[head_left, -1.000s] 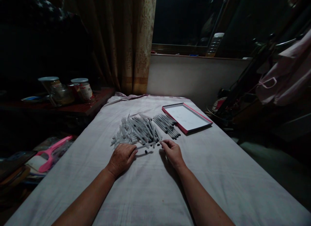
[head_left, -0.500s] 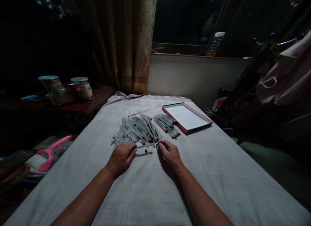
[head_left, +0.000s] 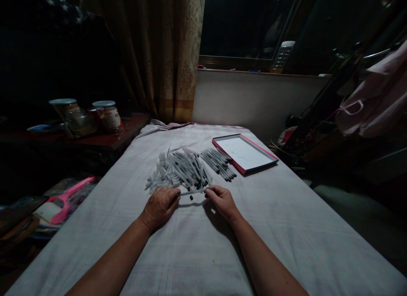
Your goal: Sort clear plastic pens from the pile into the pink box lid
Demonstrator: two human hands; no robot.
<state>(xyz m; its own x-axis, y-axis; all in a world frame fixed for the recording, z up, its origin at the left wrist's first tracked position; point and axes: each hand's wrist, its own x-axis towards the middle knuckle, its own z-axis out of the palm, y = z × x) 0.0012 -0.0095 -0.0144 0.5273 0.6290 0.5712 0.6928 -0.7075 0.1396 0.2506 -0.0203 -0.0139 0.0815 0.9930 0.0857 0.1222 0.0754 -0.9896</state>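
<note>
A heap of grey pens (head_left: pixel 179 172) lies on the white sheet (head_left: pixel 197 245) covering the bed. A tidier row of pens (head_left: pixel 219 163) lies to its right. My left hand (head_left: pixel 159 206) is closed round one end of a single pen (head_left: pixel 191 192), just in front of the heap. My right hand (head_left: pixel 222 200) pinches the pen's other end. The pen is held level, slightly above the sheet. A small dark cap (head_left: pixel 191 198) lies on the sheet below it.
A flat white box lid with a pink rim (head_left: pixel 244 153) lies past the pens at the right. Jars (head_left: pixel 83 116) stand on a dark side table on the left. A pink-handled tool (head_left: pixel 68 198) lies low left. Clothes hang at the right. A curtain hangs behind the bed.
My right hand has slid left to the free end of the pen held by my left hand and closed on it. The left hand has stayed in place.
</note>
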